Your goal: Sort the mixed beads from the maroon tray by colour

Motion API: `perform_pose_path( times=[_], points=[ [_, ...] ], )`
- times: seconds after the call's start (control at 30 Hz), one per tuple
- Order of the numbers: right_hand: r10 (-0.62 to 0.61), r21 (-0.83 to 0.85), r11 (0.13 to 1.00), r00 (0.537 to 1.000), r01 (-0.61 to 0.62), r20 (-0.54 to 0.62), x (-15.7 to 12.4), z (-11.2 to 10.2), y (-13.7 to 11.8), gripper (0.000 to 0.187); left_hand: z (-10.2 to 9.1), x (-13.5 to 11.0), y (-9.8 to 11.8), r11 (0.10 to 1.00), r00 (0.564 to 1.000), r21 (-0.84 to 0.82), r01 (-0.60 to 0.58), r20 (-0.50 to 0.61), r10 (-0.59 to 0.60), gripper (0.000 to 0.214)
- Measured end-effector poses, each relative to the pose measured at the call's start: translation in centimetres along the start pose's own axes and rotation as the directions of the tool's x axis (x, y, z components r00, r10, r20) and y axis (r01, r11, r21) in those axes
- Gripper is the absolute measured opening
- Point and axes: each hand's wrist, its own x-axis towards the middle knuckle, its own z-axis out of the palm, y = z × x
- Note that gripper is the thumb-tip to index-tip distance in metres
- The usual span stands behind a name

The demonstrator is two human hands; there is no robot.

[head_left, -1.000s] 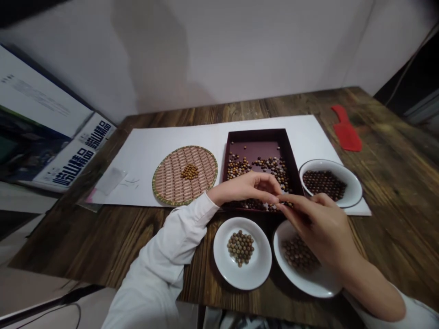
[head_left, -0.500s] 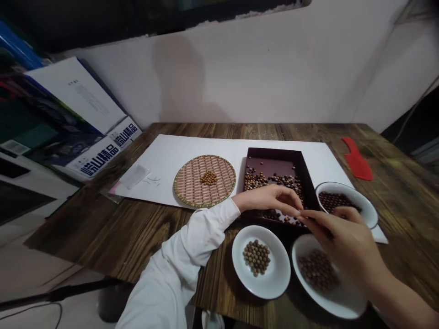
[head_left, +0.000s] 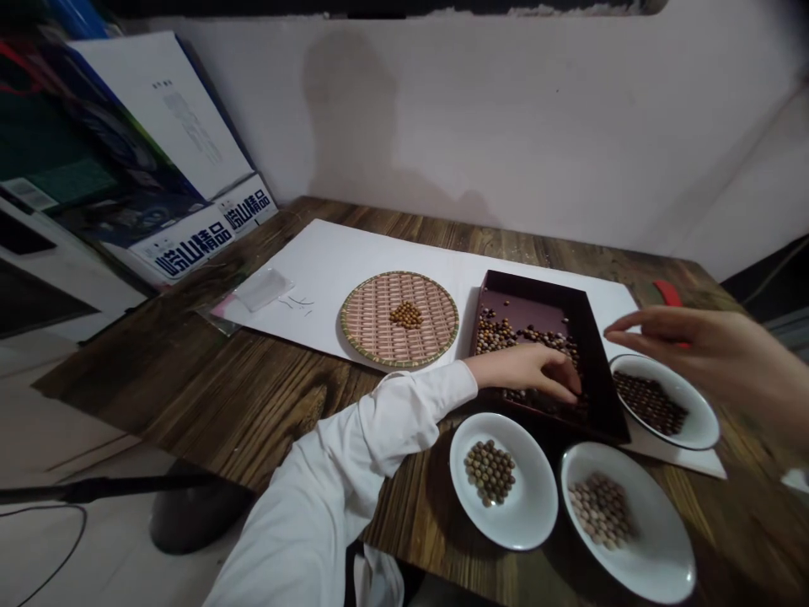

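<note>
My left hand (head_left: 534, 369) reaches into a maroon box (head_left: 603, 358) of mixed beads (head_left: 496, 333), yellow, brown and dark. Its fingers curl down with the tips close together among the beads; whatever is between them is hidden. Off the box's right side my right hand (head_left: 679, 330) is raised, a little blurred, thumb and forefinger nearly meeting. I cannot make out anything in that pinch. Just below it stands a white bowl (head_left: 708, 426) of dark brown beads (head_left: 650, 403). Nearer me are a bowl (head_left: 537, 506) of greenish-brown beads (head_left: 490, 472) and another (head_left: 663, 548) of pale brown beads (head_left: 600, 510).
A round woven tray (head_left: 372, 337) with a few yellow beads (head_left: 405, 315) lies on white board (head_left: 329, 253). A clear plastic bag (head_left: 262, 289) and short dark strands are to its left. Behind my right hand is a red scraper (head_left: 667, 292). Printed cartons (head_left: 190, 202) stand at left.
My hands were meeting over the box's near right corner; they have parted. The right moved right and up, past the dark-bead bowl, while the left dipped to the beads. The camera view shifted.
</note>
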Motion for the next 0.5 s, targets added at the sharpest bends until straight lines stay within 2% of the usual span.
perform_pose_path(
  times=[0.07, 0.17, 0.2, 0.3, 0.5],
  points=[
    [0.035, 0.09, 0.995, 0.999, -0.037, 0.021, 2.1, 0.3, -0.8, 0.04, 0.1, 0.1, -0.2, 0.998, 1.0, 0.056, -0.009, 0.001, 0.009, 0.017],
    [0.036, 0.135, 0.99, 0.996, -0.047, 0.086, 5.1, 2.3, -3.7, 0.028, 0.3, 0.3, -0.3, 0.983, 0.999, 0.181, 0.014, -0.05, -0.005, 0.018],
    [0.017, 0.148, 0.988, 0.988, -0.04, 0.154, 6.0, 3.2, -4.7, 0.024, 0.3, 0.4, -0.3, 0.97, 0.998, 0.24, 0.035, -0.056, -0.022, 0.019],
    [-0.023, 0.16, 0.987, 0.976, -0.012, 0.215, 8.9, 6.5, -6.8, 0.014, 0.4, 0.5, -0.3, 0.927, 0.998, 0.37, 0.062, -0.04, -0.051, 0.016],
    [-0.059, 0.138, 0.99, 0.925, 0.008, 0.375, 14.0, 12.9, -7.5, 0.009, 0.6, 0.1, -0.6, 0.908, 0.997, 0.415, 0.048, -0.07, -0.021, 0.009]
  ],
)
